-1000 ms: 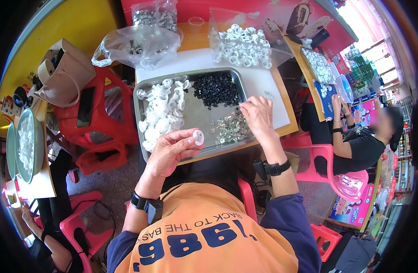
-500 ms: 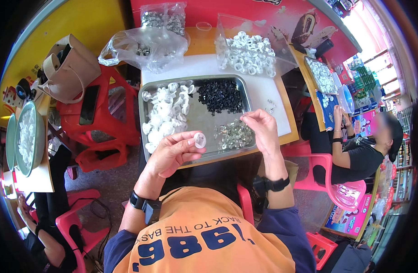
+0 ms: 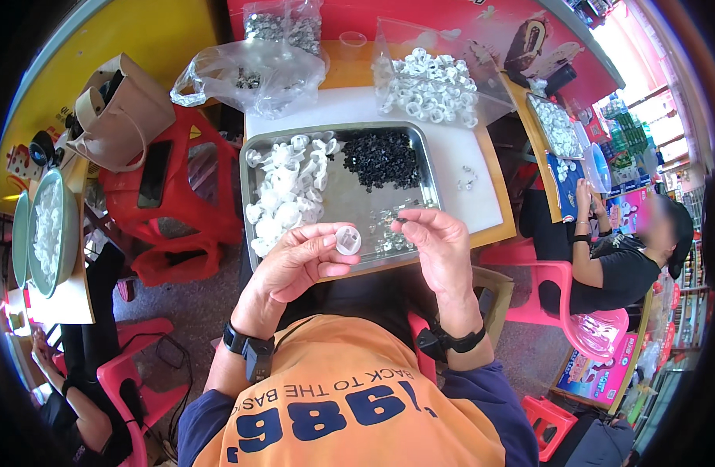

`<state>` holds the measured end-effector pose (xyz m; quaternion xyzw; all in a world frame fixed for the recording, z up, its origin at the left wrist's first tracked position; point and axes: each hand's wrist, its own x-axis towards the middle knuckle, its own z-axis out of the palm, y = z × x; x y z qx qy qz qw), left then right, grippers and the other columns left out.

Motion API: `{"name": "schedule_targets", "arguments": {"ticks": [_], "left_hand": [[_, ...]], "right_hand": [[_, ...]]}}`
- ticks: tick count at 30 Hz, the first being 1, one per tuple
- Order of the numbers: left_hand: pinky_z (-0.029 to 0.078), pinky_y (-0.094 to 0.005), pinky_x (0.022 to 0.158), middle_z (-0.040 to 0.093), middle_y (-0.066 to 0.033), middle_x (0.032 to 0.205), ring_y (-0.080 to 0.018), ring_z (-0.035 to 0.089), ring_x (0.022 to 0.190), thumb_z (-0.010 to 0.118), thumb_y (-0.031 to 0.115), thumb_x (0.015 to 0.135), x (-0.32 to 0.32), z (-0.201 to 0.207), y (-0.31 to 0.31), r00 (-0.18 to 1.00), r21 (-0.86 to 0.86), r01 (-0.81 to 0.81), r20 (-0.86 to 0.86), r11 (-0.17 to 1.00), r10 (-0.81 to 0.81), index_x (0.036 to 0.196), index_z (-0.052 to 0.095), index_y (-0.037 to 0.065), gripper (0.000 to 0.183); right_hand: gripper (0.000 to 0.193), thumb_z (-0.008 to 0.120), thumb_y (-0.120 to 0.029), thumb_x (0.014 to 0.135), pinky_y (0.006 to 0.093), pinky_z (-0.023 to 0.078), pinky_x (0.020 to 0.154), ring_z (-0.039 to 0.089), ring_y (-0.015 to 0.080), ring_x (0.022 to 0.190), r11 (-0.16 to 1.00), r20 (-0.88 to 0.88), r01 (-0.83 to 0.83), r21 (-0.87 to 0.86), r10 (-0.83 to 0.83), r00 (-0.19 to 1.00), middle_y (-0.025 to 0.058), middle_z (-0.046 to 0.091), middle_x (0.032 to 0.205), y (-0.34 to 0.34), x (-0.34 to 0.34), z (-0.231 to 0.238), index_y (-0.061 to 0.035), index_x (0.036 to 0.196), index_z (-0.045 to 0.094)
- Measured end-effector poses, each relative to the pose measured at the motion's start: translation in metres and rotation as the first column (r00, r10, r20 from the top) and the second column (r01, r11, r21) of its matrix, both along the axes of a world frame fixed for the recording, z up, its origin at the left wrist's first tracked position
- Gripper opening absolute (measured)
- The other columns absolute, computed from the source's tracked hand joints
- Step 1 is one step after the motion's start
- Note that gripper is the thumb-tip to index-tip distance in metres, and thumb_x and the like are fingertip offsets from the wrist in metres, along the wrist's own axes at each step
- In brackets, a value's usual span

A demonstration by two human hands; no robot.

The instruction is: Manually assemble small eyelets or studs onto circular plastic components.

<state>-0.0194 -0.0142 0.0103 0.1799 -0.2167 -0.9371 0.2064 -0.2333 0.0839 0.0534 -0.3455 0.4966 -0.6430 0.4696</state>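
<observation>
L hand [image 3: 299, 261]: wht pc [image 3: 347, 241] in pinch

Orange T-shirt [image 3: 350, 342] w/ navy slvs [image 3: 494, 405] & dk print [image 3: 299, 425], plus blk wrist straps [image 3: 468, 340] w/ boxy units [image 3: 259, 359].

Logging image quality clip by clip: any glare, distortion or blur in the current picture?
Head view, upper right: the bright area is washed out; head view, left: the edge of the yellow wall bows; head view, right: the face of the co-worker is blurred; head view, middle: the tray is readable, but the piece in the right hand is too small to identify.
</observation>
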Motion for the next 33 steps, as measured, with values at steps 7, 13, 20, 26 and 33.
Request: {"name": "schedule_targets", "arguments": {"ticks": [7, 13, 20, 26, 33], "left_hand": [[0.058, -0.0335, 0.083, 0.067, -0.0147, 0.107, -0.0243, 0.069, 0.095, 0.059, 0.015, 0.095, 0.001, 0.000, 0.002, 0.998, -0.033, 0.028, -0.048, 0.999, -0.029, 0.124, 0.057, -0.003, 0.034], [0.058, -0.0343, 0.084, 0.067, -0.0150, 0.107, -0.0247, 0.068, 0.096, 0.058, 0.015, 0.095, 0.000, -0.002, 0.005, 0.998, -0.028, 0.028, -0.048, 0.999, -0.029, 0.124, 0.057, -0.004, 0.034], [0.060, -0.0357, 0.080, 0.067, -0.0163, 0.107, -0.0288, 0.069, 0.096, 0.062, 0.016, 0.093, -0.002, -0.007, 0.006, 1.000, -0.024, 0.007, -0.018, 1.000, -0.007, 0.123, 0.056, -0.004, 0.037], [0.060, -0.0351, 0.080, 0.067, -0.0170, 0.105, -0.0283, 0.069, 0.095, 0.062, 0.017, 0.092, -0.004, -0.007, 0.007, 1.000, -0.029, 0.013, -0.016, 0.999, -0.013, 0.123, 0.056, -0.005, 0.038], [0.060, -0.0353, 0.080, 0.067, -0.0187, 0.105, -0.0282, 0.069, 0.094, 0.061, 0.018, 0.093, -0.004, -0.009, 0.007, 1.000, -0.020, 0.012, -0.007, 1.000, -0.012, 0.123, 0.056, -0.005, 0.037]], "right_hand": [[0.017, 0.062, 0.001, 0.088, 0.0253, 0.049, 0.078, 0.064, 0.0165, 0.089, 0.993, 0.358, -0.080, -0.087, 0.106, 0.928, 0.0133, 0.068, 0.096, 0.000, 0.001, -0.009, 0.0031, 0.105, 0.064], [0.014, 0.062, -0.002, 0.089, 0.0252, 0.048, 0.076, 0.058, 0.0136, 0.081, 0.994, 0.524, -0.093, -0.061, 0.111, 0.844, 0.0162, 0.067, 0.099, -0.002, 0.009, -0.012, 0.0002, 0.103, 0.064], [0.010, 0.062, -0.003, 0.090, 0.0257, 0.047, 0.074, 0.056, 0.0134, 0.080, 0.996, 0.526, -0.061, -0.066, 0.087, 0.846, 0.0153, 0.066, 0.096, -0.002, 0.010, -0.019, -0.0017, 0.099, 0.065], [0.007, 0.061, -0.002, 0.090, 0.0261, 0.047, 0.072, 0.056, 0.0132, 0.078, 0.996, 0.519, -0.068, -0.053, 0.086, 0.850, 0.0144, 0.066, 0.095, -0.002, 0.012, -0.016, -0.0027, 0.096, 0.064], [0.007, 0.060, -0.003, 0.091, 0.0266, 0.049, 0.074, 0.057, 0.0134, 0.076, 0.993, 0.562, -0.093, -0.067, 0.114, 0.820, 0.0148, 0.066, 0.094, -0.004, 0.008, -0.021, -0.0005, 0.097, 0.063]]}}
